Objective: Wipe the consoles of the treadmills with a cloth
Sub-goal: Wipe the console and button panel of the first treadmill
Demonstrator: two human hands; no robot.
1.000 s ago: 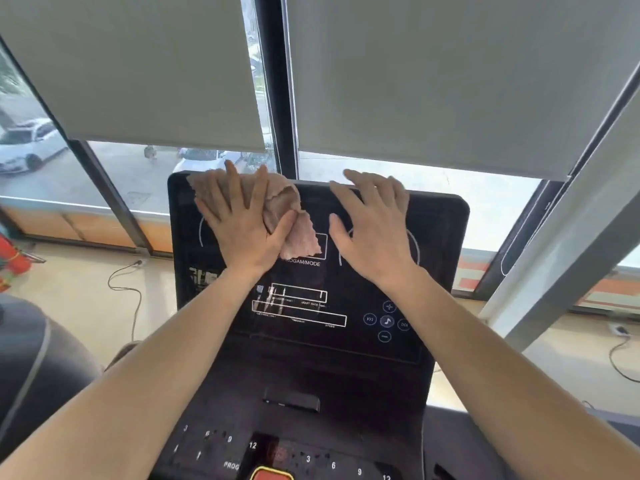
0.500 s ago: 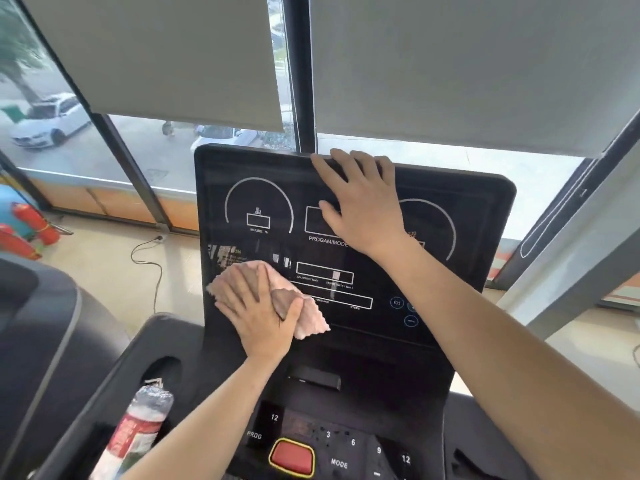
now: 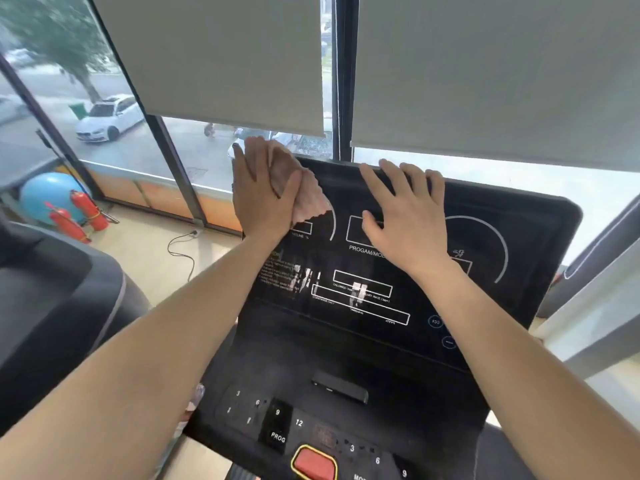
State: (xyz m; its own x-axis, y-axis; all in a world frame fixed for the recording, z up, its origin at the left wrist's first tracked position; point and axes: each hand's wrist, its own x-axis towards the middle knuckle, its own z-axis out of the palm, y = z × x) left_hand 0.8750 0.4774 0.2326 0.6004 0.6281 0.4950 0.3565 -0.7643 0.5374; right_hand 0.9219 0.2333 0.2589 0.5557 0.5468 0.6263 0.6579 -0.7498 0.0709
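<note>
While the left hand (image 3: 261, 195) presses the pinkish cloth (image 3: 300, 188) flat under its palm at the top left corner of the console (image 3: 398, 306), the right hand (image 3: 403, 216) lies open, fingers spread, gripping nothing, on the upper middle of the screen. Risks, as I judge them: the bracing palm leaves fresh smears on the glass, the loosely bunched cloth slides off over the top edge, or a forearm brushes the red stop button (image 3: 314, 464) and number keys below
</note>
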